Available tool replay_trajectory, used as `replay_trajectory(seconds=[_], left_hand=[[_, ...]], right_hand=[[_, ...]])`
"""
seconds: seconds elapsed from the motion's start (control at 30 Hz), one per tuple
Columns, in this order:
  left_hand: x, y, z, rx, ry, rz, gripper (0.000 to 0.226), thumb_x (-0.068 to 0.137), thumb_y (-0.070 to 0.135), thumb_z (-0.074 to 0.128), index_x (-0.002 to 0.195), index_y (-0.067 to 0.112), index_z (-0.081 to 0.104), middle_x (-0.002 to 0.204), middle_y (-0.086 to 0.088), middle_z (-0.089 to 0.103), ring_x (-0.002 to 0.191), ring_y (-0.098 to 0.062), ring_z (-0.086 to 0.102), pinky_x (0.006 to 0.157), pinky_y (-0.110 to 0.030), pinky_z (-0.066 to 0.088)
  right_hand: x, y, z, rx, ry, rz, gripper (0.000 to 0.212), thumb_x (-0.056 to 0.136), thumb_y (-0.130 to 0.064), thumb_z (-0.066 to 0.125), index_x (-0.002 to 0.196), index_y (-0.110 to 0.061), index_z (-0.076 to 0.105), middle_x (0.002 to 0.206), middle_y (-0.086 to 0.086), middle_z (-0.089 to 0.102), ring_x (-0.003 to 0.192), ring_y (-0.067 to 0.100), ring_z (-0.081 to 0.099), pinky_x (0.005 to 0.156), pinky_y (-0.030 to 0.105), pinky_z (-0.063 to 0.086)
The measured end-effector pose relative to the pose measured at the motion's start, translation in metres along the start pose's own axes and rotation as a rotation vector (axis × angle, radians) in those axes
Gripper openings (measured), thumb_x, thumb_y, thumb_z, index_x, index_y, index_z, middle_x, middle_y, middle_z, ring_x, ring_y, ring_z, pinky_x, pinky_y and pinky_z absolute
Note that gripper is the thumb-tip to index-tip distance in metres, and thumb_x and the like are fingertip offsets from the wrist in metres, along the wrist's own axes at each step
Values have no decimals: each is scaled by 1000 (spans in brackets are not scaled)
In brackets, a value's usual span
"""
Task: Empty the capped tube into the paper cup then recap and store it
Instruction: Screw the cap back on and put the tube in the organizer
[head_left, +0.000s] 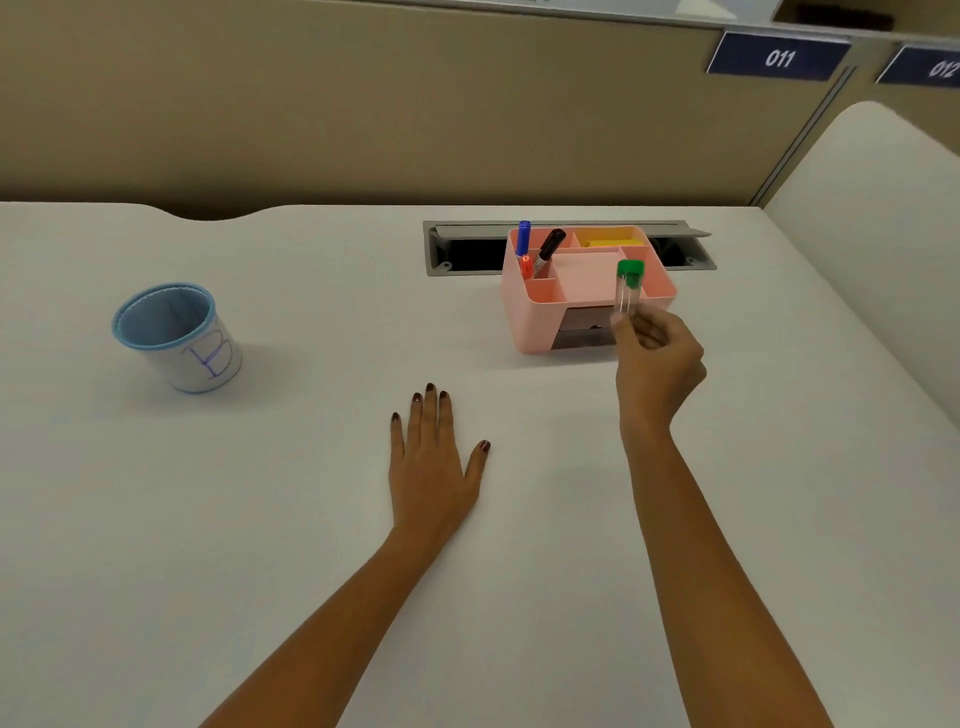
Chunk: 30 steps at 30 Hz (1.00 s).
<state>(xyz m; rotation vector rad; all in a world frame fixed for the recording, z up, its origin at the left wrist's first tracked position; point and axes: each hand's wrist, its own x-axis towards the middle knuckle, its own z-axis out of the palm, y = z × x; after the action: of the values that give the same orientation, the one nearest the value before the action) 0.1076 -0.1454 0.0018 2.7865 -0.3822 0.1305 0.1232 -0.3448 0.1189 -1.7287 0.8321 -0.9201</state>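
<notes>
Right hand (657, 358) pinches the bottom of an upright clear tube (623, 296) with its green cap (630, 271) on, just before the pink organiser (540, 322) near the tabletop's far right, while the paper cup (176, 338), seemingly empty, stands well off to the left, nearer the left hand (431, 467) lying flat, holding nothing.

Green cap (631, 270) on clear tube (624, 299); pink organizer (540, 317); white cup (179, 338), blue rim, blue "B"; white table (311, 519).
</notes>
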Motion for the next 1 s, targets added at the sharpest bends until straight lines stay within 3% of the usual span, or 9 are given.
replay_trajectory(seconds=[0.1,0.17,0.27,0.53,1.0], left_hand=[[0,0,2,6,0,0,74,93,55,23,150,10,11,160,-9,12,147,-23,7,120,-43,4],[0,1,1,2,-6,-1,73,93,54,25,150,10,11,160,-9,11,147,-23,7,120,-43,3],[1,2,1,-7,-19,-5,73,93,54,26,150,10,11,160,-9,11,147,-23,7,120,-43,4],[2,1,1,20,-52,-18,75,91,57,14,150,12,7,160,-8,8,147,-22,5,120,-43,4],[3,1,1,8,-63,-23,75,91,57,16,150,12,10,160,-8,12,147,-23,8,120,-44,7]], right_hand=[[27,-1,15,-84,45,-76,26,86,-19,71,111,-9,69,108,8,73,91,14,68,83,26,59],[43,-1,25,-138,56,-118,28,87,-17,70,114,-8,68,112,10,70,98,20,68,87,33,59],[61,2,38,-221,52,-174,30,88,-17,69,116,-7,67,111,14,68,99,23,66,84,28,56],[79,12,62,-432,30,-190,33,91,-24,65,120,-7,66,120,14,64,107,27,63,93,39,55],[84,15,66,-570,31,-211,31,94,-22,60,120,-4,63,122,17,61,111,30,59,95,39,52]])
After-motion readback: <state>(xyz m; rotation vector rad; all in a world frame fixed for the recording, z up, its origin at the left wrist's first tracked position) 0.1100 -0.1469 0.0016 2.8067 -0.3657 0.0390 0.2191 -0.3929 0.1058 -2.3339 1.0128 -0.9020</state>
